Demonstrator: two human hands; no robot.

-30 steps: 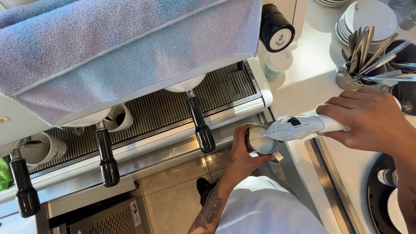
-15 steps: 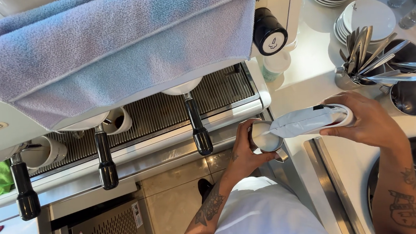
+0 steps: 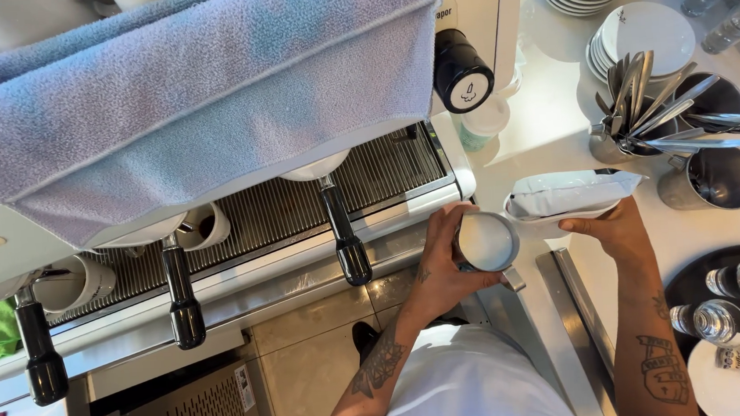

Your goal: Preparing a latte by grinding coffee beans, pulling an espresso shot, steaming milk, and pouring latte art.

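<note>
Head view shows the left hand with its fingers wrapped around a small metal pitcher, which is filled with white milk and kept upright so nothing spills. The right hand has its fingers curled under a white milk pouch and supports it from below; the pouch lies almost flat, just beside the pitcher rim and above the white worktop. Further out, a container of spoons and stacked saucers stand within reach. To the left, the espresso machine carries a grey towel on top.
</note>
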